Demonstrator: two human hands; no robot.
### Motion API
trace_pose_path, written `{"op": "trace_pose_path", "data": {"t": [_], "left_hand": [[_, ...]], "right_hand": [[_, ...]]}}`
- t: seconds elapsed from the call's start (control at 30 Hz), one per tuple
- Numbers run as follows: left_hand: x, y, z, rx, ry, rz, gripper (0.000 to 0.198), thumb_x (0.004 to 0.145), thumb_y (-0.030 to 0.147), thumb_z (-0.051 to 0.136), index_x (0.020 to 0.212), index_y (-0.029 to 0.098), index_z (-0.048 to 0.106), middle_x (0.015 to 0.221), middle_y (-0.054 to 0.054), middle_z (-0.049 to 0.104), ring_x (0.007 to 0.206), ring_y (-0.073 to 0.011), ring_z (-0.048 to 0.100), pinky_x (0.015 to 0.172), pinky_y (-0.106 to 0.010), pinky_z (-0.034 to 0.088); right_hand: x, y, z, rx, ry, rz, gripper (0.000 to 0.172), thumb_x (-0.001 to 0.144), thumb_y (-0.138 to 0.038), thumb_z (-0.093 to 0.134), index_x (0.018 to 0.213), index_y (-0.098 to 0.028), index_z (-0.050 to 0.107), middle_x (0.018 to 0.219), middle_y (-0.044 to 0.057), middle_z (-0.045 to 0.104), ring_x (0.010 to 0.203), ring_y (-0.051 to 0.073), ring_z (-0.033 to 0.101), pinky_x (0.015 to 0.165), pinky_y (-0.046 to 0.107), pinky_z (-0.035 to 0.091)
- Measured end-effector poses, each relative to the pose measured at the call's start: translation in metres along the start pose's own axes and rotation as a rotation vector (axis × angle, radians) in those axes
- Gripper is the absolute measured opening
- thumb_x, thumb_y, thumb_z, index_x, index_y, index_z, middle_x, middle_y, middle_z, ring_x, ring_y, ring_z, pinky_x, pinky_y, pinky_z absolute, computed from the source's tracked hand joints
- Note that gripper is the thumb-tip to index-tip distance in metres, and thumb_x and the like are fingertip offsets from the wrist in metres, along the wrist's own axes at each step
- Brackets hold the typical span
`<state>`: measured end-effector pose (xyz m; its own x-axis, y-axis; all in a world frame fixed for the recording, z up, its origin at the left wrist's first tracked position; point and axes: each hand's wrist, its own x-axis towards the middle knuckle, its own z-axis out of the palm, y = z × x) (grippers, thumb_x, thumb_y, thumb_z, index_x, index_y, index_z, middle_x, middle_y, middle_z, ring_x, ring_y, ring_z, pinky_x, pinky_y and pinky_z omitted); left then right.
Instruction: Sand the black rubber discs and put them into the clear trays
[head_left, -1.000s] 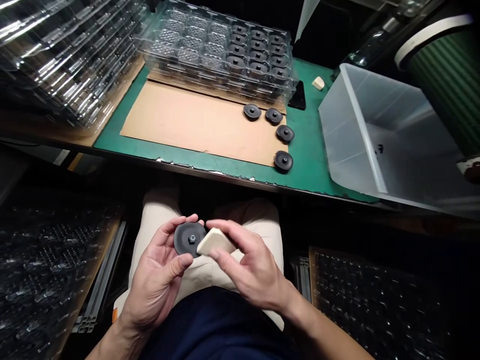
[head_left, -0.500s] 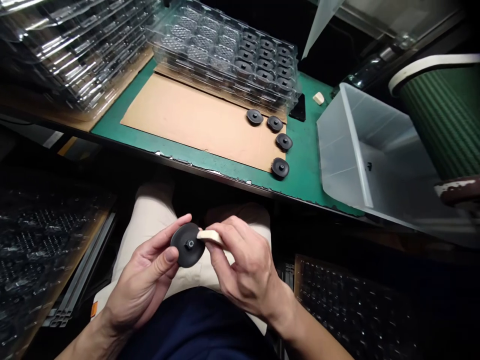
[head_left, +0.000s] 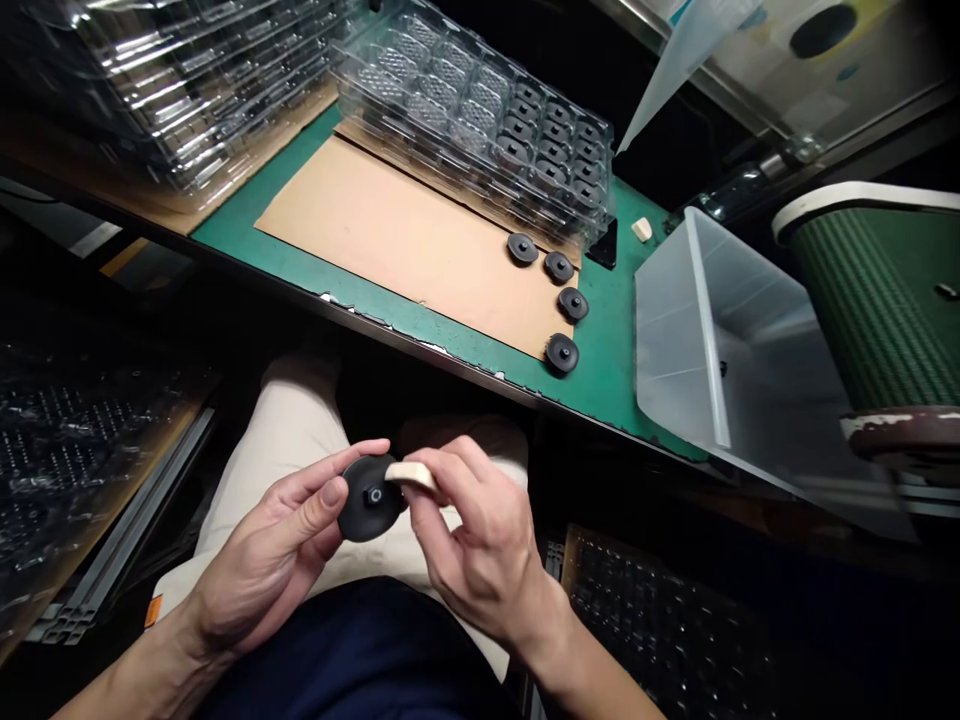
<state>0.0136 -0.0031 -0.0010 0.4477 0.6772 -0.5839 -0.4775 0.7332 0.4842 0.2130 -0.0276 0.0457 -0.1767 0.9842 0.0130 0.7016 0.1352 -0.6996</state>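
Above my lap, my left hand (head_left: 274,560) grips a round black disc (head_left: 366,515) by its edge, thumb on the face and fingers behind. A short stub with a light ring at its tip stands up from the disc's middle. My right hand (head_left: 480,540) pinches a small cream-coloured block (head_left: 411,474), whose end lies against or just over the disc's face near the stub; contact is hard to tell. Several similar discs (head_left: 562,353) lie along the right end of a cardboard sheet (head_left: 390,235) on the bench.
Clear plastic trays (head_left: 480,110), with black parts in their right-hand cells, stand behind the cardboard. More trays (head_left: 217,80) are stacked at left. A translucent bin (head_left: 671,340) sits at right beside a green belt (head_left: 885,300). A cream piece (head_left: 642,230) lies near the bin.
The cream block has shifted inward over the disc's face, closer to the stub. Both hands keep their holds. The whole view has tilted slightly, moving the bench scene.
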Motion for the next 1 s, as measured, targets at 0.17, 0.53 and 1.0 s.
{"op": "trace_pose_path", "data": {"t": [0.17, 0.53, 1.0], "left_hand": [[0.001, 0.001, 0.002, -0.011, 0.043, 0.028, 0.036, 0.095, 0.037, 0.070, 0.129, 0.024, 0.075, 0.127, -0.006, 0.077, 0.113, -0.0197, 0.071, 0.095, -0.019, 0.056], [0.003, 0.002, 0.008, -0.004, 0.072, 0.116, 0.042, 0.088, 0.032, 0.080, 0.129, 0.027, 0.074, 0.119, -0.007, 0.078, 0.116, -0.0226, 0.070, 0.097, -0.024, 0.056], [0.006, 0.015, 0.002, 0.078, 0.024, 0.011, 0.040, 0.093, 0.045, 0.072, 0.126, 0.023, 0.077, 0.115, -0.010, 0.078, 0.097, -0.0210, 0.072, 0.085, -0.025, 0.059]], "right_hand": [[0.003, -0.001, -0.002, 0.052, -0.071, 0.025, 0.011, 0.099, -0.019, 0.054, 0.092, -0.020, 0.062, 0.077, 0.000, 0.051, 0.067, 0.014, 0.046, 0.065, 0.031, 0.039], [0.005, -0.003, 0.005, 0.248, -0.101, 0.197, 0.013, 0.100, -0.025, 0.055, 0.094, -0.020, 0.065, 0.078, 0.000, 0.059, 0.067, 0.013, 0.052, 0.061, 0.028, 0.041], [0.005, -0.001, 0.012, 0.080, 0.019, 0.032, 0.011, 0.098, -0.017, 0.054, 0.094, -0.018, 0.064, 0.076, 0.001, 0.052, 0.065, 0.015, 0.048, 0.062, 0.032, 0.039]]}}
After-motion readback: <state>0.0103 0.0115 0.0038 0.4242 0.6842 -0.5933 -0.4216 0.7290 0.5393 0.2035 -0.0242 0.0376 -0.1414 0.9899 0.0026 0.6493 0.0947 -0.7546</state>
